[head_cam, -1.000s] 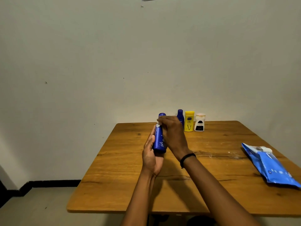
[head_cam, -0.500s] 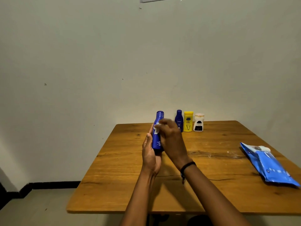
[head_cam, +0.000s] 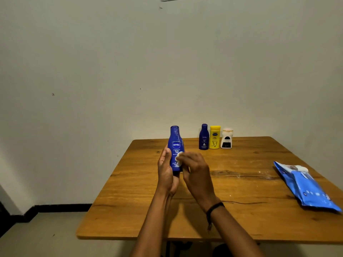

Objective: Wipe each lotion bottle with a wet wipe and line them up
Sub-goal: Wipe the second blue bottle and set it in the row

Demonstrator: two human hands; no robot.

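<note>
As the left hand (head_cam: 166, 172) grips the blue bottle (head_cam: 176, 142) upright, cap up, the right hand (head_cam: 197, 172) pinches a wipe (head_cam: 178, 158)

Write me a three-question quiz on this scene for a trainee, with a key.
1. Multiple choice: the left hand grips A) a tall blue bottle, B) a cup, C) a sponge.
2. True or false: the blue wipes pack lies on the table, to the right of both hands.
3. Fill in: the right hand presses a white ____ against that bottle.
Key: 1 A; 2 true; 3 wipe.
</note>
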